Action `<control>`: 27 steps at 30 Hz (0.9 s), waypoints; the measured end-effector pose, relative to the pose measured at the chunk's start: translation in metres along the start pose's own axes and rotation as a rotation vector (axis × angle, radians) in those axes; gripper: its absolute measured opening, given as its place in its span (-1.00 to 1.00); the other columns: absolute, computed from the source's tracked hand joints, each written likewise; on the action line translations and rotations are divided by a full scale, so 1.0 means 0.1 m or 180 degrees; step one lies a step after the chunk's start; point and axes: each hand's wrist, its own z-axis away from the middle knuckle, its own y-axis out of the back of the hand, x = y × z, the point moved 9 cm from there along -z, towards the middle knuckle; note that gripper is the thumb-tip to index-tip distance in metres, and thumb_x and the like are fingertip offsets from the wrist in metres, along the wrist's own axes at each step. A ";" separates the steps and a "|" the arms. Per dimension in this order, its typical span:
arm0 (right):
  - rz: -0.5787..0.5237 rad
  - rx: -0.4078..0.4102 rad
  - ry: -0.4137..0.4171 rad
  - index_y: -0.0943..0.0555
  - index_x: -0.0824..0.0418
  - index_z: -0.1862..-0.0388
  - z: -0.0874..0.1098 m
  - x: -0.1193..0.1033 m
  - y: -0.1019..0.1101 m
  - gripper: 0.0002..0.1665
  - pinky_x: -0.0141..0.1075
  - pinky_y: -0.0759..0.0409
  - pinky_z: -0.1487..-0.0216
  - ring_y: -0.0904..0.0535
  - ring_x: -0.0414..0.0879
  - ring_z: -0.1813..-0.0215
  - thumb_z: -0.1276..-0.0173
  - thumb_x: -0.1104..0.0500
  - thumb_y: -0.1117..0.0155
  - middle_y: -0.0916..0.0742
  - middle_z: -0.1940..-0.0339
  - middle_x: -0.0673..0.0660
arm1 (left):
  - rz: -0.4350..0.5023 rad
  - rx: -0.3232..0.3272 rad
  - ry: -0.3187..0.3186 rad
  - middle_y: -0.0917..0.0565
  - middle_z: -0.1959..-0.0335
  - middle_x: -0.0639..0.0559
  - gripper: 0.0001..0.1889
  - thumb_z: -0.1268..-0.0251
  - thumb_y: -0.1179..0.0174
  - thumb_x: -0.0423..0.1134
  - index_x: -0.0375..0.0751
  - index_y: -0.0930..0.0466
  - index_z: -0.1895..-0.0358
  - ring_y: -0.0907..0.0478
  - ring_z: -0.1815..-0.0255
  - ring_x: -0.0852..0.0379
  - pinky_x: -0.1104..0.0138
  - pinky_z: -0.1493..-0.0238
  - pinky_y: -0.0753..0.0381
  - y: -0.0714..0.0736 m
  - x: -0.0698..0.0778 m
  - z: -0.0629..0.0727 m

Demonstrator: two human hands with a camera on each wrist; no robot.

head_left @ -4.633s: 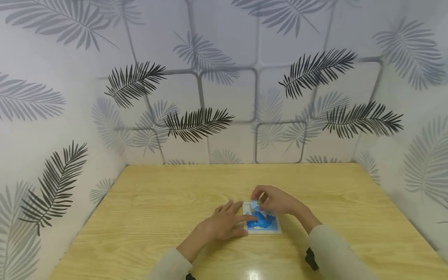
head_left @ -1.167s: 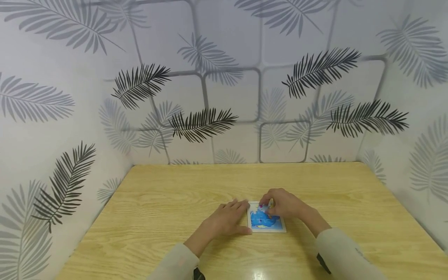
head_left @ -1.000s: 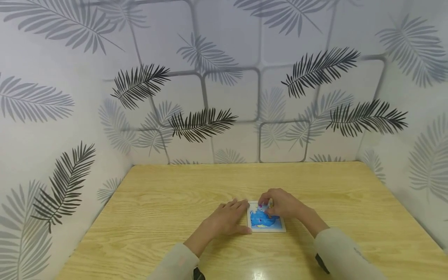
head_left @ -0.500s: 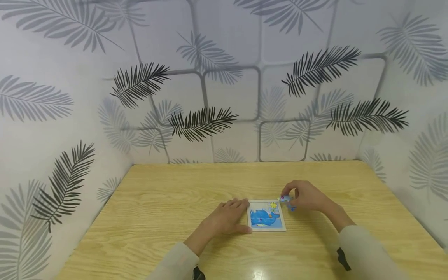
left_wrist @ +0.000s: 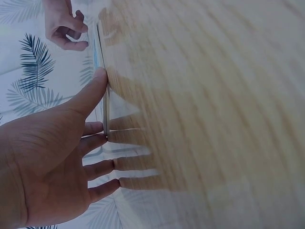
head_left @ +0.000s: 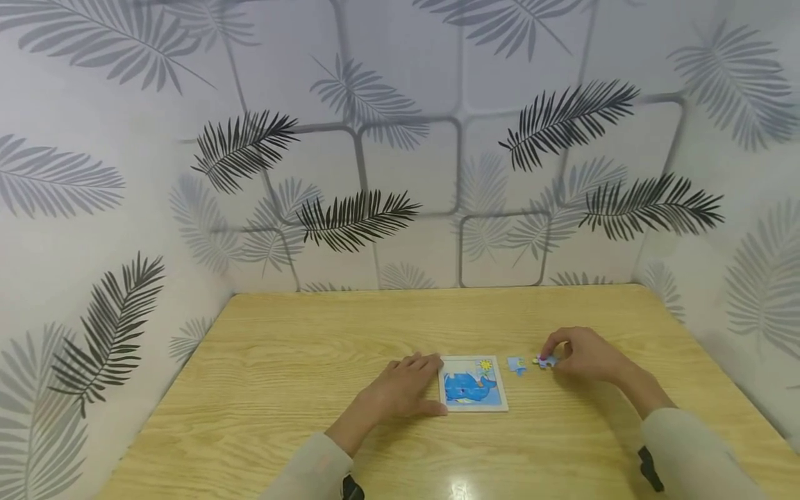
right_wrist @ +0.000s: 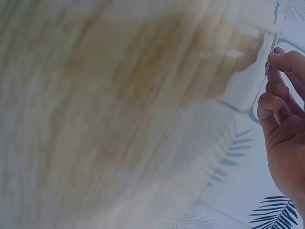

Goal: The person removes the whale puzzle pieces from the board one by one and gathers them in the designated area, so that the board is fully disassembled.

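A square jigsaw puzzle [head_left: 469,387] with a blue whale and a yellow sun lies in a white-rimmed tray; a pale bare patch shows along its upper left. My left hand [head_left: 403,387] rests at the tray's left edge, fingers extended, thumb by the near corner. In the left wrist view, the thumb and fingertips of the left hand [left_wrist: 52,162] meet the tray's thin edge [left_wrist: 106,109]. To the right, my right hand [head_left: 587,355] pinches a light-blue puzzle piece [head_left: 546,362] with a pink spot, low over the table. Another light-blue puzzle piece [head_left: 517,365] lies between it and the tray.
The pale wood table [head_left: 300,333] runs back to a wall [head_left: 412,173] with leaf-patterned covering, and similar walls flank both sides. A bright reflection [head_left: 459,489] shows on the table's near part.
My right hand has lifted a puzzle piece from the tray's upper part and carried it right, past the other piece. My left index finger has drawn back off the picture to the tray's edge.
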 end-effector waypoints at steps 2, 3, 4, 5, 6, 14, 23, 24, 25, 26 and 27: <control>0.0004 -0.0002 0.0033 -0.77 0.10 0.20 0.00 0.00 0.00 -0.67 -0.38 -0.36 0.46 -0.32 -0.28 0.52 -0.09 0.43 -0.40 -0.75 0.11 0.09 | 0.0019 0.0005 0.0005 -0.25 -0.64 0.01 -0.13 -0.40 -0.22 0.31 -0.07 -0.19 -0.62 -0.18 -0.64 -0.15 -0.13 -0.52 -0.29 0.00 -0.01 0.00; -0.0004 -0.0008 0.0047 -0.77 0.10 0.21 0.01 -0.01 0.00 -0.67 -0.38 -0.36 0.46 -0.32 -0.27 0.52 -0.09 0.44 -0.41 -0.75 0.11 0.10 | 0.0024 0.0005 0.0006 -0.25 -0.64 0.01 -0.13 -0.41 -0.22 0.30 -0.06 -0.19 -0.62 -0.18 -0.64 -0.15 -0.13 -0.51 -0.29 0.00 -0.02 0.00; -0.0010 -0.0017 0.0060 -0.77 0.10 0.21 0.01 -0.01 -0.01 -0.67 -0.38 -0.37 0.45 -0.33 -0.27 0.51 -0.10 0.44 -0.41 -0.75 0.09 0.11 | 0.0029 0.0003 0.0006 -0.25 -0.64 0.01 -0.13 -0.41 -0.22 0.30 -0.06 -0.19 -0.62 -0.18 -0.64 -0.15 -0.13 -0.51 -0.29 0.00 -0.02 -0.01; -0.0008 -0.0022 0.0069 -0.77 0.10 0.21 0.01 -0.02 -0.02 -0.68 -0.38 -0.38 0.44 -0.34 -0.25 0.49 -0.11 0.45 -0.42 -0.75 0.08 0.12 | 0.0039 0.0000 0.0008 -0.25 -0.64 0.01 -0.13 -0.41 -0.21 0.30 -0.06 -0.19 -0.62 -0.17 -0.64 -0.15 -0.14 -0.51 -0.29 -0.01 -0.03 -0.01; -0.0006 -0.0028 0.0078 -0.78 0.10 0.22 0.01 -0.02 -0.02 -0.68 -0.37 -0.40 0.41 -0.36 -0.23 0.47 -0.11 0.45 -0.42 -0.75 0.07 0.12 | 0.0041 0.0000 0.0008 -0.25 -0.65 0.01 -0.13 -0.41 -0.21 0.31 -0.05 -0.18 -0.62 -0.17 -0.64 -0.15 -0.13 -0.52 -0.28 -0.01 -0.03 -0.01; 0.0102 0.0005 0.0276 -0.78 0.09 0.23 -0.05 -0.16 -0.03 -0.82 -0.30 -0.56 0.27 -0.53 -0.15 0.28 -0.26 0.36 -0.46 -0.73 0.05 0.09 | 0.0034 0.0015 0.0031 -0.27 -0.63 0.01 -0.13 -0.40 -0.24 0.30 -0.07 -0.20 -0.61 -0.19 -0.63 -0.15 -0.13 -0.51 -0.30 0.01 -0.02 0.03; -0.0185 -0.0192 0.0645 -0.75 0.18 -0.03 -0.30 -0.58 -0.39 -0.75 -0.34 -0.55 0.37 -0.46 -0.24 0.44 -0.39 0.33 -0.40 -0.76 0.10 0.11 | 0.0051 0.0027 0.0002 -0.28 -0.63 0.00 -0.14 -0.41 -0.22 0.30 -0.05 -0.20 -0.61 -0.19 -0.63 -0.16 -0.13 -0.51 -0.30 0.00 -0.04 0.02; -0.0194 -0.0267 0.0701 -0.74 0.18 -0.06 -0.33 -0.63 -0.45 -0.72 -0.34 -0.55 0.35 -0.46 -0.22 0.42 -0.40 0.35 -0.38 -0.75 0.10 0.12 | 0.0061 0.0029 0.0003 -0.28 -0.63 0.00 -0.14 -0.41 -0.22 0.31 -0.05 -0.20 -0.61 -0.19 -0.64 -0.16 -0.13 -0.51 -0.29 -0.01 -0.04 0.01; -0.0183 -0.0337 0.0761 -0.74 0.18 -0.09 -0.36 -0.68 -0.51 -0.69 -0.33 -0.55 0.32 -0.46 -0.21 0.39 -0.40 0.36 -0.37 -0.73 0.11 0.12 | 0.0069 0.0026 0.0007 -0.27 -0.64 0.01 -0.14 -0.41 -0.22 0.31 -0.04 -0.20 -0.61 -0.19 -0.64 -0.16 -0.13 -0.52 -0.29 -0.01 -0.04 0.00; -0.0146 -0.0400 0.0805 -0.75 0.17 -0.10 -0.38 -0.72 -0.56 -0.67 -0.33 -0.54 0.30 -0.46 -0.20 0.37 -0.39 0.37 -0.36 -0.71 0.13 0.12 | 0.0064 0.0029 0.0006 -0.27 -0.63 0.01 -0.14 -0.40 -0.22 0.32 -0.04 -0.20 -0.61 -0.19 -0.64 -0.15 -0.13 -0.52 -0.29 -0.01 -0.04 -0.01; -0.0104 -0.0462 0.0832 -0.75 0.15 -0.09 -0.41 -0.76 -0.61 -0.66 -0.33 -0.53 0.28 -0.46 -0.18 0.33 -0.38 0.39 -0.36 -0.69 0.15 0.11 | 0.0053 0.0032 0.0010 -0.28 -0.63 0.01 -0.13 -0.39 -0.22 0.33 -0.04 -0.21 -0.61 -0.20 -0.63 -0.15 -0.12 -0.51 -0.30 -0.02 -0.04 -0.01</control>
